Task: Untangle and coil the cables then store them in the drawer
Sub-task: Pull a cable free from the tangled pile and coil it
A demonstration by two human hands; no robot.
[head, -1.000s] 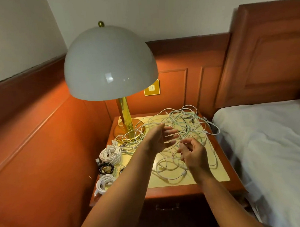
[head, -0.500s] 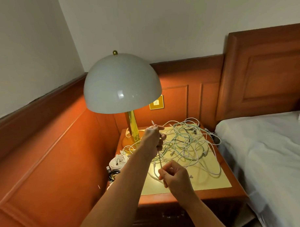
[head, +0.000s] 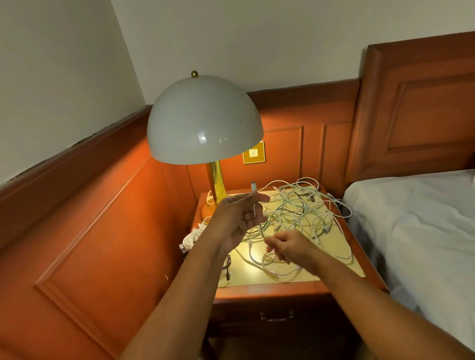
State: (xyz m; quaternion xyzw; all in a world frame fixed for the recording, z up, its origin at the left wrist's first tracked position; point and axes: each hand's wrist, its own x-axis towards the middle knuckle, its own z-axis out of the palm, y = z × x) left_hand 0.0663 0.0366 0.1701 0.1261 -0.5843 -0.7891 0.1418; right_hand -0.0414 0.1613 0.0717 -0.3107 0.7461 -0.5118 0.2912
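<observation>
Two hands over the desk (head: 264, 289). Left hand (head: 239, 217) raised, palm turned toward the camera, thumb and fingers pinching a white cable (head: 255, 203) just below its plug; the plug end sticks up above the fingers. The cable runs down from there to the right hand (head: 290, 246), which is lower and nearer the desk front, fingers curled and pinching the same cable. Short stretch between the hands looks nearly straight.

Tangle (head: 299, 212) of white and pale green cables lies loose on the desk top, spread from the middle to the back right corner, with a few loops reaching the front. Coiled white cable (head: 191, 238) at the left edge of the desk, partly hidden by the left forearm. A dark cable (head: 228, 263) lies just in front of it.

Drawer (head: 276, 313) below the top is closed, handle visible. Lamp (head: 204, 119) stands at back left of the desk. Bed (head: 421, 227) to the right.
</observation>
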